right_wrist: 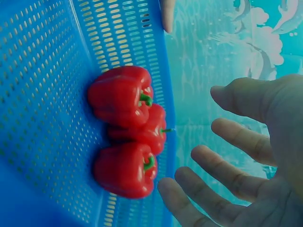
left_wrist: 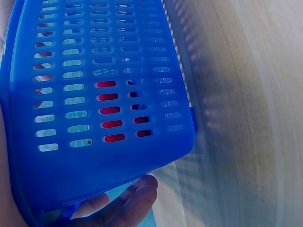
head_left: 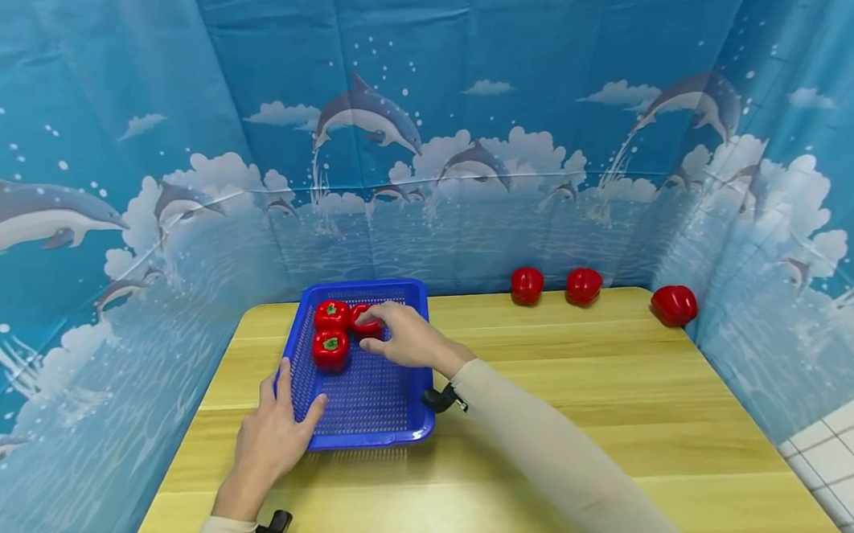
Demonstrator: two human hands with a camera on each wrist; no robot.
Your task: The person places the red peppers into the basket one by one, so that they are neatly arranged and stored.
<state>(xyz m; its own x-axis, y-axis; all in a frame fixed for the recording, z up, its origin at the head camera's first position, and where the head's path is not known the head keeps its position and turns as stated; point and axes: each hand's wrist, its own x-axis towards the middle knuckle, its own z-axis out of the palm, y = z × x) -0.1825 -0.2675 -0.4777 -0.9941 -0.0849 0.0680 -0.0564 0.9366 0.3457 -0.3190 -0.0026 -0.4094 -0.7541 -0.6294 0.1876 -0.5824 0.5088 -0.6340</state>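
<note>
A blue perforated plastic basket (head_left: 365, 410) stands on the table, with three red bell peppers grouped toward its far left part. Two of them, a far-left pepper (head_left: 331, 313) and a nearer pepper (head_left: 331, 350), show green stems. My right hand (head_left: 405, 336) hovers over the third pepper (head_left: 365, 321), partly covering it in the head view. The right wrist view shows that hand (right_wrist: 236, 175) apart from the peppers (right_wrist: 124, 170), fingers spread and holding nothing. My left hand (head_left: 271, 436) grips the basket's left rim; its fingers (left_wrist: 135, 203) show beside the basket wall (left_wrist: 94, 165).
Three more red bell peppers lie on the wooden table (head_left: 550, 405): one pepper (head_left: 526, 285) and another pepper (head_left: 583, 286) near the back edge, and a third pepper (head_left: 674, 306) at the back right corner. A dolphin-print curtain (head_left: 420, 138) surrounds the table.
</note>
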